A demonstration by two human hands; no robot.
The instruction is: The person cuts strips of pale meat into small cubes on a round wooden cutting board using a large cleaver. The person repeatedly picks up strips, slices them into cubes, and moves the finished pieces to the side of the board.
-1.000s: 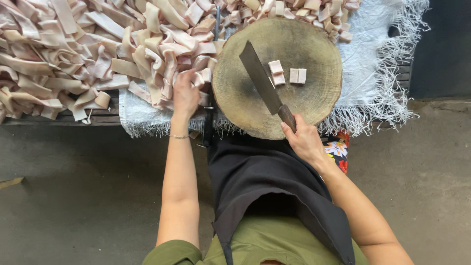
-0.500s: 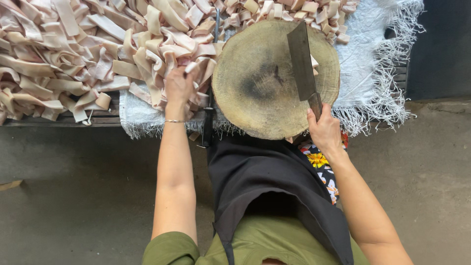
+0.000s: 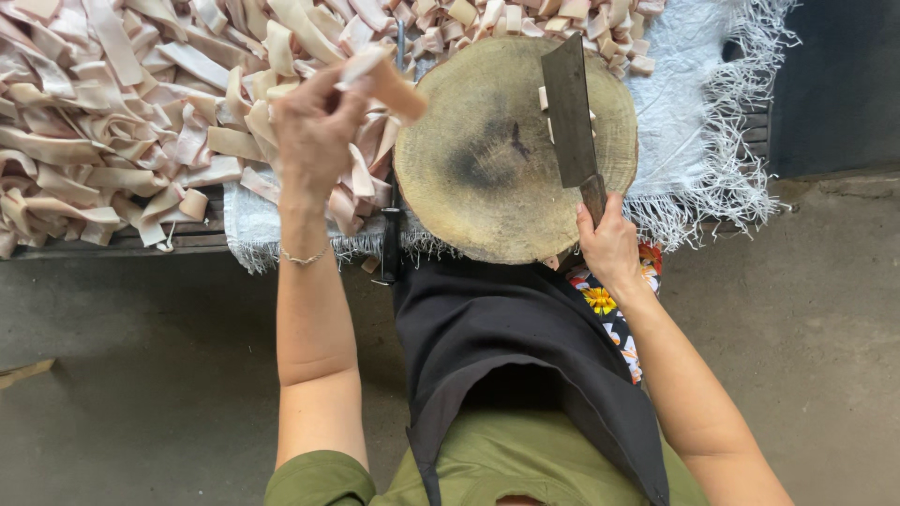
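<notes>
Now the left hand [image 3: 314, 126] grips a pale strip [image 3: 380, 80] lifted between the pile [image 3: 122, 122] and the block [image 3: 516, 150], while the right hand [image 3: 609, 245] clasps a cleaver [image 3: 569, 112] resting on the block's right side

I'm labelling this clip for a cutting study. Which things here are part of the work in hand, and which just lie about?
In use:
- left hand lifting a pale strip
- right hand gripping the cleaver
- round wooden block
- heap of strips
- cut pieces

Lying about:
- white fringed cloth
- wood scrap on the floor
</notes>
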